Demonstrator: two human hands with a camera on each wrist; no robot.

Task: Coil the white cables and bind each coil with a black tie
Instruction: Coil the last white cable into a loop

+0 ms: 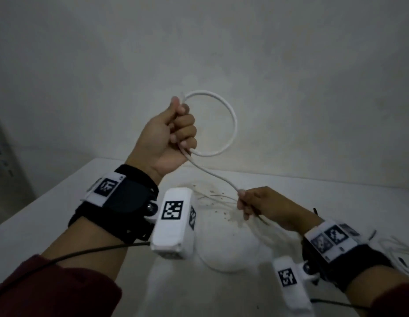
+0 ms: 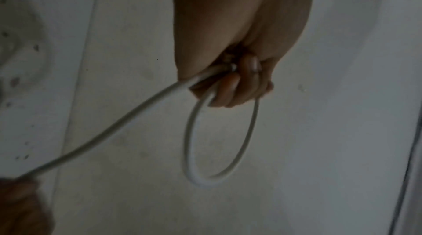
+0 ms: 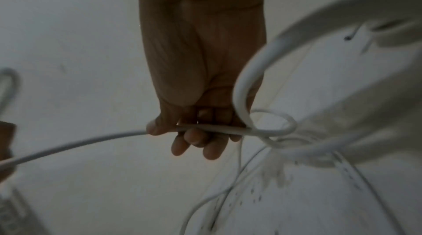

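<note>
My left hand [image 1: 176, 131] is raised above the table, its fingers curled round a white cable [image 1: 231, 120] that forms one round loop to the right of the fist. In the left wrist view the loop [image 2: 194, 148] hangs below the left hand [image 2: 237, 83]. From that fist the cable runs down and right to my right hand [image 1: 249, 204], which pinches it low over the table. In the right wrist view the right hand [image 3: 196, 130] holds the cable [image 3: 212, 128], and the slack curls on behind it. No black tie is recognisable in any view.
The white table [image 1: 61, 213] is stained near its middle, with thin loose cable strands [image 1: 217, 197] lying there. More white cables [image 1: 400, 250] lie at the right edge. A grey wall [image 1: 290, 65] rises behind the table. A metal cabinet [image 1: 7, 161] stands at far left.
</note>
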